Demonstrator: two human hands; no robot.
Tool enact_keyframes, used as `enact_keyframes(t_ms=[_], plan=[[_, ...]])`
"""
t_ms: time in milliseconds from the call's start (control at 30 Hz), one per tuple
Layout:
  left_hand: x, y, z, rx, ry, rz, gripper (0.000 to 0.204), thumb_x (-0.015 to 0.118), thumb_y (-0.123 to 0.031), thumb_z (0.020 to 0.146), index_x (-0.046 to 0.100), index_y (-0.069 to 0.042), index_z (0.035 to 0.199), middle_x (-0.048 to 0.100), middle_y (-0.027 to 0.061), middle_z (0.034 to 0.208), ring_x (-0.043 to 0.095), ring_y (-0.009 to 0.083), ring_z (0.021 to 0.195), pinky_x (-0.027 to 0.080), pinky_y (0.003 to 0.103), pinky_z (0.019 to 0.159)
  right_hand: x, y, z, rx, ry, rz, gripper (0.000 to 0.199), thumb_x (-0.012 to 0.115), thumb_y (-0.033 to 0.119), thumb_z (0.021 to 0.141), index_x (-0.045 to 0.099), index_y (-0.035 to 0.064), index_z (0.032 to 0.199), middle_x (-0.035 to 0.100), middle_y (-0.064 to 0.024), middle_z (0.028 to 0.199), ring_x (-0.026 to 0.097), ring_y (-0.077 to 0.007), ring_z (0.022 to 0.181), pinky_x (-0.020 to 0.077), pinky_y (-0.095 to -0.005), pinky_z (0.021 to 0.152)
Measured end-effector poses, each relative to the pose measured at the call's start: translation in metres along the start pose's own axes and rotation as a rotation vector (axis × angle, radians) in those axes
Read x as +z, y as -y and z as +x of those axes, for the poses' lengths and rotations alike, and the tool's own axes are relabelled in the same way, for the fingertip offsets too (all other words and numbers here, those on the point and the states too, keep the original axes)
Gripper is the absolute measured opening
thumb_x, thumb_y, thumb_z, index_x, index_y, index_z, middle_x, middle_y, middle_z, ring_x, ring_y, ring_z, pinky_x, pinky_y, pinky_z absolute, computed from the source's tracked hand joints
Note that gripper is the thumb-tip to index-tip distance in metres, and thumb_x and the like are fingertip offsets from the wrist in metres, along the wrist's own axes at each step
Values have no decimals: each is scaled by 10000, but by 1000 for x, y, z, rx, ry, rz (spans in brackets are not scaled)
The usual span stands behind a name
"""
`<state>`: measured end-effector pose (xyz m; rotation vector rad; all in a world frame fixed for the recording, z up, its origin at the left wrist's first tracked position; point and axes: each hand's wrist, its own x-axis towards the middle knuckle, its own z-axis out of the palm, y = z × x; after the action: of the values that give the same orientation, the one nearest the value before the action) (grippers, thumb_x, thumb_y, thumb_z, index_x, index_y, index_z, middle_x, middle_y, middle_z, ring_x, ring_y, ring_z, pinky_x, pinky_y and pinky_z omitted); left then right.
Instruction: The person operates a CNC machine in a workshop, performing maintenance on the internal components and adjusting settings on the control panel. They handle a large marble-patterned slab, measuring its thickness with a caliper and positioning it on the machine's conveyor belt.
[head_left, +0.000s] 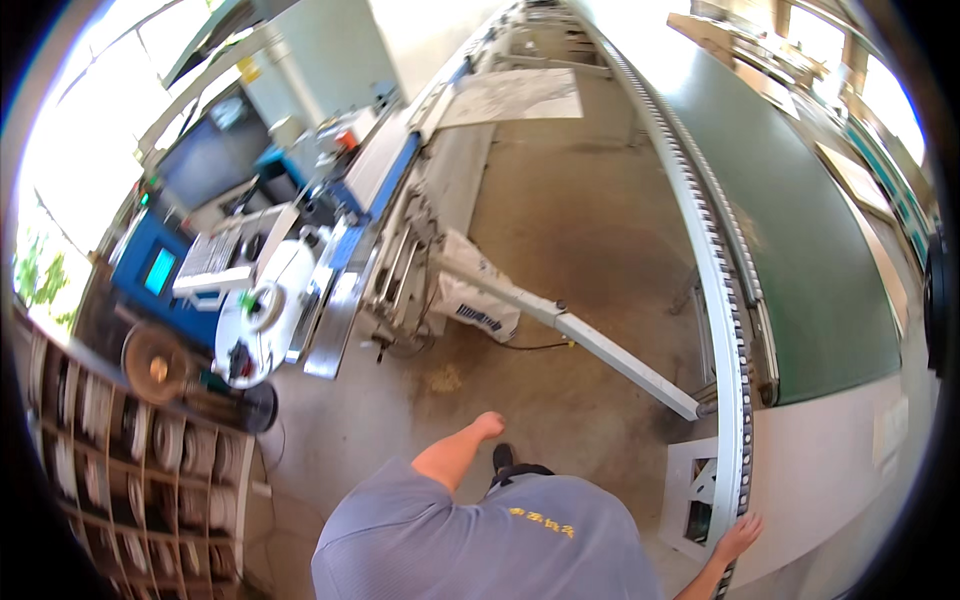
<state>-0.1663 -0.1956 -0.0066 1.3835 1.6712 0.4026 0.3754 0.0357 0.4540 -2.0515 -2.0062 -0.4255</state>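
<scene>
My left hand (489, 425) hangs in front of my body above the concrete floor, its fingers curled in, with nothing visible in them. At the lower right my right hand (738, 538) lies with fingers stretched out at the edge of a pale flat panel (825, 470). Beside that hand runs the near end of a long white rail (722, 345) lined with small dark rollers. The panel sits just before the near end of a green conveyor belt (800, 240). My right palm is turned down, so its underside is hidden.
A pale support bar (600, 357) crosses from the machine to the rail. A marbled sheet (520, 97) lies across the machine's far part. At left are a round white table (245, 335) holding a tape roll, a fan (158, 365) and a rack (150, 480) of rolls. A white sack (480, 295) rests on the floor.
</scene>
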Motion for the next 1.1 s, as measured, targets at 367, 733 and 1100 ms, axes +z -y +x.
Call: enact_keyframes(t_ms=[367, 733, 1100], plan=[[45, -209, -4, -111, 200, -226, 318, 611, -203, 728, 728, -153, 1019, 693, 129, 1031, 643, 311, 992, 511, 409, 853, -17, 33, -13, -90, 115, -65, 437, 424, 379, 993, 575, -1, 1148, 610, -198, 1132, 568, -363, 1042, 439, -448, 881], [13, -166, 2, -279, 28, -223, 259, 594, -227, 748, 737, -127, 939, 687, 136, 1011, 646, 331, 947, 519, 421, 818, 10, -41, 29, 167, 479, 691, 546, 404, 398, 1005, 652, -88, 1007, 662, -151, 878, 594, -228, 798, 475, -340, 773], [28, -134, -12, -313, 154, -134, 289, 551, -274, 790, 736, -92, 918, 678, 149, 1026, 638, 338, 963, 511, 427, 828, 63, -117, 40, 85, 357, 492, 527, 411, 385, 1002, 610, -80, 1150, 656, -178, 1041, 597, -255, 960, 450, -353, 881]])
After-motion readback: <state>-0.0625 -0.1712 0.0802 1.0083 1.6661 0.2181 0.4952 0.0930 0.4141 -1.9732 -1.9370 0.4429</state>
